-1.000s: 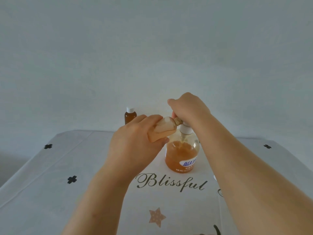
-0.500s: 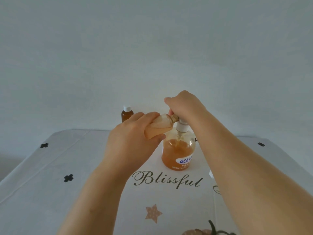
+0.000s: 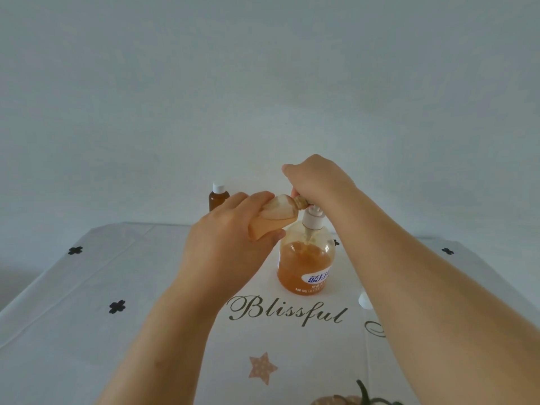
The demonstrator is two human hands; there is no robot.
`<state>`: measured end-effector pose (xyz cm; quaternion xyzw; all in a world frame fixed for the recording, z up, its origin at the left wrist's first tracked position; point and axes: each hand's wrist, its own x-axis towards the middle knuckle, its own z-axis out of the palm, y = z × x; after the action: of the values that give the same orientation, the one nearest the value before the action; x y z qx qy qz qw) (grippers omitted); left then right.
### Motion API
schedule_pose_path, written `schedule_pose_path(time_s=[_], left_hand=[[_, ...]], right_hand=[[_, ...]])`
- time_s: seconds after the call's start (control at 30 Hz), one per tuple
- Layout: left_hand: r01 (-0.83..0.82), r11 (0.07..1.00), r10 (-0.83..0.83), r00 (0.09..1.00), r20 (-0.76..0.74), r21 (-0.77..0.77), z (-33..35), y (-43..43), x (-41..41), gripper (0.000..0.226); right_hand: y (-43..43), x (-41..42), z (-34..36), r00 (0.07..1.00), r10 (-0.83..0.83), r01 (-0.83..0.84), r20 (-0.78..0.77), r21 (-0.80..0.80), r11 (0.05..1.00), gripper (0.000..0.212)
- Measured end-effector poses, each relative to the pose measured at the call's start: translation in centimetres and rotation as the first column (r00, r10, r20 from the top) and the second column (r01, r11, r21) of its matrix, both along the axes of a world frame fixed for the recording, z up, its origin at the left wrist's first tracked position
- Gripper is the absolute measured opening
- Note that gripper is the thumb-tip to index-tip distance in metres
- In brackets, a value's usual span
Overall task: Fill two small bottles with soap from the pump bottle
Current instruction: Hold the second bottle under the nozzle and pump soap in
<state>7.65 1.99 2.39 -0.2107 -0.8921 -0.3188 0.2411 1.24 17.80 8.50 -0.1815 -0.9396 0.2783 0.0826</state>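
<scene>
My left hand (image 3: 230,247) is closed around a small clear bottle (image 3: 273,219), which I hold tilted, almost lying, with its open neck pointing toward 2 o'clock and touching the nozzle of the pump bottle (image 3: 306,258). My right hand (image 3: 318,179) is on top of the pump head with the fingers curled over it; the hand hides the head, so I cannot tell how far down it is pressed. The pump bottle stands upright on the tablecloth (image 3: 87,302), a little right of centre, just above the word "Blissful", and it is about half full of amber soap.

I judge that I am in the middle of filling this small bottle: its walls look smeared with pale soap, but how much is inside I cannot tell. At about 11 o'clock from the pump bottle, near the far edge of the table, stands a brown bottle with a white cap (image 3: 219,198). It looks dark and closed, so I think it may be the one already filled, but this is only my guess.

A small white round thing (image 3: 363,299), perhaps the cap of the bottle in my hand, lies at 4 o'clock from the pump bottle, partly hidden by my right forearm. Nothing stands between my hands and the bottles. What I think is left is to finish pumping and put on the cap.
</scene>
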Motion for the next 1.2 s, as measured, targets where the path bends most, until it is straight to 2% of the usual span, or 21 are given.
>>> schedule_pose_path(time_s=[0.17,0.33,0.53,0.7,1.0,1.2], left_hand=[[-0.009,1.0,0.01,0.999,0.032,-0.03,-0.1,0.0,-0.4,0.04],[-0.003,0.998,0.008,0.997,0.082,-0.067,-0.4,0.1,-0.5,0.037],[0.03,0.995,-0.018,0.992,0.125,-0.095,-0.5,0.4,-0.4,0.043],[0.06,0.995,-0.051,0.993,0.109,-0.074,-0.7,0.4,-0.6,0.052],[0.054,0.998,-0.052,0.998,0.045,-0.043,-0.7,0.5,-0.4,0.048],[0.046,0.998,-0.043,0.997,0.056,-0.051,-0.7,0.6,-0.3,0.049]], right_hand=[[0.2,-0.6,-1.0,1.0,0.003,-0.002,-0.018,0.067,0.998,0.038],[0.3,-0.7,-1.4,1.0,0.009,-0.007,-0.028,0.05,0.999,0.039],[0.3,-0.4,-1.2,1.0,0.01,-0.01,-0.012,0.054,0.999,0.039],[0.2,-0.3,-0.8,1.0,0.004,-0.004,-0.006,0.068,0.998,0.038],[-0.4,0.3,0.6,0.998,-0.005,-0.001,0.055,0.108,0.994,0.037],[-0.3,0.2,0.2,1.0,-0.003,0.002,0.028,0.054,0.999,0.037]])
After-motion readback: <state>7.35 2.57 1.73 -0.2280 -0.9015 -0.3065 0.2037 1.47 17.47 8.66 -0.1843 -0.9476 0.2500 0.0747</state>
